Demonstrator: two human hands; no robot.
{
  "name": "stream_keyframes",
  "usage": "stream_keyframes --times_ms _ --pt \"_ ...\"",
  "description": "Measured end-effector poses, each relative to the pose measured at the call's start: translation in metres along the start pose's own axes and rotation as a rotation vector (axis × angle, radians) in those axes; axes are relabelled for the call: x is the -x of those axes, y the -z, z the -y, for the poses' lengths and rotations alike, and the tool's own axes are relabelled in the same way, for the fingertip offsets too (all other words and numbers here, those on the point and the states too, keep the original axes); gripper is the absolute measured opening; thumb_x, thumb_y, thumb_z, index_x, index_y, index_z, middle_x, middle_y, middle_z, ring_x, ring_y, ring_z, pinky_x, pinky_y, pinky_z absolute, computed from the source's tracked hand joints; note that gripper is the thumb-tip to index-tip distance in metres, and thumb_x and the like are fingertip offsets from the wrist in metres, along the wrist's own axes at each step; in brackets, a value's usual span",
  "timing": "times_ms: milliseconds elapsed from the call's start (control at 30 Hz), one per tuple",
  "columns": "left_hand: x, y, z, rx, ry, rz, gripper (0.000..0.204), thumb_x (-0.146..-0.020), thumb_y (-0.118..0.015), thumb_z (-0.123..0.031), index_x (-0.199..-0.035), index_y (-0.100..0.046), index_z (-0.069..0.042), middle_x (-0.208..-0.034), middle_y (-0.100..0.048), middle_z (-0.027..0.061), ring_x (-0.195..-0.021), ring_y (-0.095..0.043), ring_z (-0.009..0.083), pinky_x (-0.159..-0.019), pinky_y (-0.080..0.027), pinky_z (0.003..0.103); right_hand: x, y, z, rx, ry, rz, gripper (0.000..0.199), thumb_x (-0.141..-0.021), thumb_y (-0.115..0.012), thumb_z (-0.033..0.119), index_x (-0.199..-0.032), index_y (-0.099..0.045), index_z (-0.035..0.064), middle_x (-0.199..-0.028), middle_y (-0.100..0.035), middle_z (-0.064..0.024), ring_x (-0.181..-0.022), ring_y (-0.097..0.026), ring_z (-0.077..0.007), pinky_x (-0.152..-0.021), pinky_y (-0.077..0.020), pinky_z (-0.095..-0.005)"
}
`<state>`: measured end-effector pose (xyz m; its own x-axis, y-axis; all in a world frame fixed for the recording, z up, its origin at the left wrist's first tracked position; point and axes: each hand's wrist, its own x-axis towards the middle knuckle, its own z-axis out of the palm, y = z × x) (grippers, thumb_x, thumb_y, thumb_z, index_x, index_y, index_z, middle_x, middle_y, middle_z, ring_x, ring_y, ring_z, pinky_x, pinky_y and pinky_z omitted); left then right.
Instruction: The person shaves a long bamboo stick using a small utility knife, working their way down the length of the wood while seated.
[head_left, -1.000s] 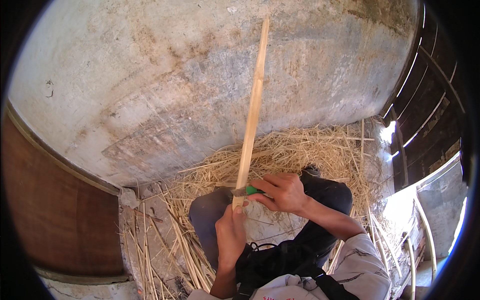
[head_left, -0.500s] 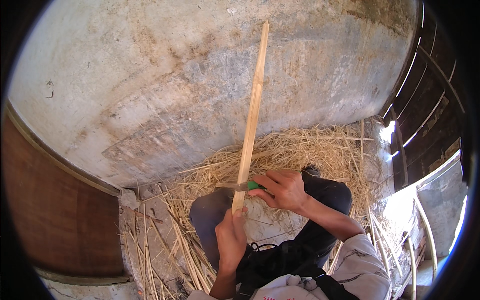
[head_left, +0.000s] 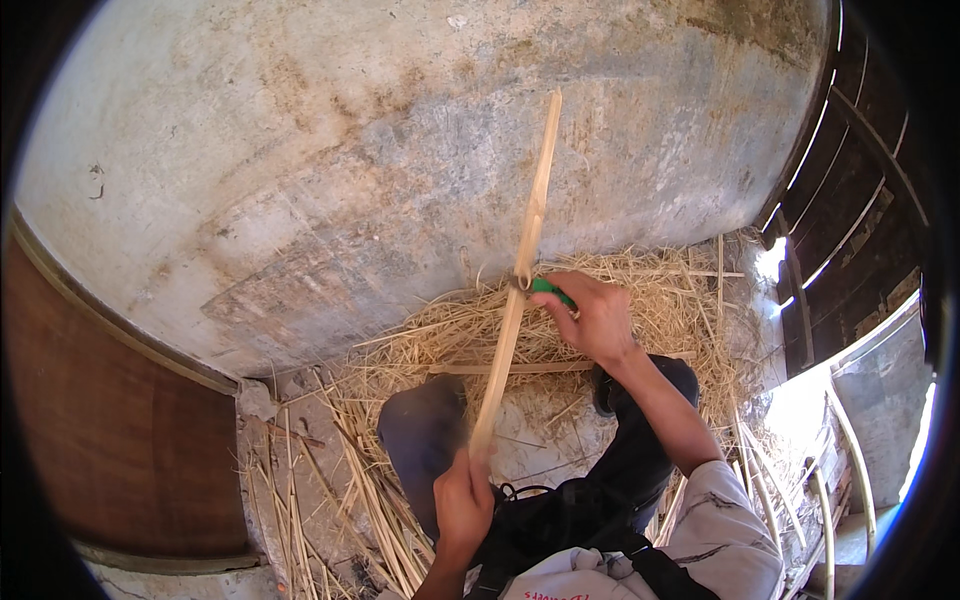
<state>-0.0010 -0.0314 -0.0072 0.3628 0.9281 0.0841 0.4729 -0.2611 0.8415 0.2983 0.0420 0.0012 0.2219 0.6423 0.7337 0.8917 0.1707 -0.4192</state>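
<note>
My left hand (head_left: 464,502) is closed round the near end of a long pale bamboo strip (head_left: 507,345). The strip slants up and away from me, its narrow far end in front of the wall. In my right hand (head_left: 598,318) is a knife with a green handle (head_left: 553,292). Its short blade lies across the strip about halfway along, and a small curl of shaving stands up just beyond it. The right fingers hide part of the handle.
Pale shavings (head_left: 640,290) are heaped on the floor ahead of my legs. A flat wooden piece (head_left: 520,369) lies across their near edge. Several thin strips (head_left: 375,500) lie at the left. A stained wall (head_left: 400,180) rises ahead, and a brown panel (head_left: 120,400) stands far left.
My right hand has moved the knife away from me along the strip, up to its middle. A curl has risen at the blade. The strip's far end has dropped lower and shifted right.
</note>
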Motion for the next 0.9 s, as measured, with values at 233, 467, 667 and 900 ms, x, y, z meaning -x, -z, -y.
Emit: stream_keyframes --times_ms 233,467,667,900 --pt "0.018 0.006 0.003 0.055 0.05 0.064 0.024 -0.111 -0.053 -0.012 -0.115 -0.073 0.0 -0.07 -0.063 0.0146 -0.059 -0.063 0.026 -0.06 -0.049 0.039 -0.023 0.009 -0.023 0.026 -0.147 0.021 0.027 -0.103 -0.073 0.035 -0.106 -0.078 0.0094 -0.066 -0.066 -0.0109 -0.053 -0.061 -0.0271 -0.052 -0.0468 -0.039" --pt "0.015 0.01 0.015 0.363 0.184 0.119 0.027 -0.113 -0.053 -0.014 -0.122 -0.073 0.002 -0.071 -0.057 0.0016 -0.064 -0.048 0.0073 -0.057 -0.04 0.028 -0.009 0.004 -0.03 -0.757 -0.602 0.181 0.036 -0.112 -0.059 0.038 -0.113 -0.074 0.0056 -0.069 -0.057 -0.0091 -0.062 -0.053 -0.0141 -0.061 -0.044 -0.0322" --pt "0.001 0.005 0.027 0.45 0.185 0.051 0.031 -0.112 -0.055 -0.016 -0.132 -0.07 0.003 -0.075 -0.056 -0.0018 -0.066 -0.045 0.0051 -0.058 -0.037 0.026 0.0 0.008 -0.01 -0.374 -0.433 0.227 0.031 -0.108 -0.063 0.037 -0.122 -0.071 0.0099 -0.076 -0.063 -0.0108 -0.07 -0.063 -0.0216 -0.067 -0.0493 -0.0372" --pt "-0.02 0.004 0.01 0.237 0.081 -0.16 0.032 -0.105 -0.068 -0.008 -0.134 -0.068 0.003 -0.087 -0.067 -0.0001 -0.07 -0.049 0.0027 -0.058 -0.037 0.022 0.019 0.018 -0.04 0.309 -0.352 0.494 0.048 -0.091 -0.08 0.037 -0.13 -0.067 0.0116 -0.098 -0.076 -0.0152 -0.095 -0.075 -0.0367 -0.08 -0.0573 -0.0482"
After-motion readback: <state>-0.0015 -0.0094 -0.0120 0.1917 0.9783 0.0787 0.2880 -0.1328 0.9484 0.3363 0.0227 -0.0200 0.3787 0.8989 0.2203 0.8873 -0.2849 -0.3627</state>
